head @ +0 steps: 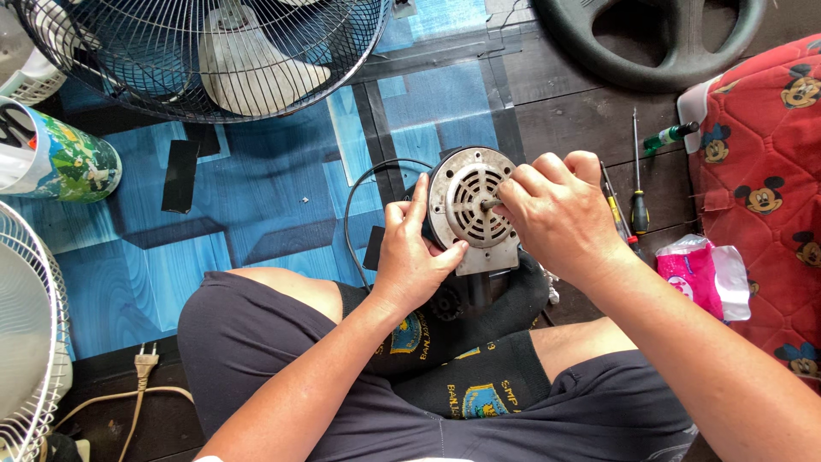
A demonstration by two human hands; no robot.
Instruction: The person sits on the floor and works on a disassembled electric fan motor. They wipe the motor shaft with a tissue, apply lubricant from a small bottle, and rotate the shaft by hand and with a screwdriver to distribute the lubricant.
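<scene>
Where the head view looks down on a seated person's lap, a pink plastic packet (691, 275) with white tissue showing lies at the right edge of the frame beside a red printed cushion (764, 184), and a round cup (62, 159) with a green and blue printed wrap stands at the upper left, near a black fan grille (171, 51). At the centre, a round metal fan motor (473, 205) with a slotted face stands on edge on the person's black cloth-covered legs, a black cable (359, 192) curving from its left side. The left hand (412, 257) clasps the motor's lower left rim, thumb on the face and fingers (419, 201) wrapped behind the edge. The right hand (560, 214) comes in from the right, its fingertips (511, 192) pinched closed on the short shaft (489, 204) at the middle of the face. Screwdrivers (637, 205) lie on the dark floor just right of that hand. A white plug (144, 364) rests at the lower left.
</scene>
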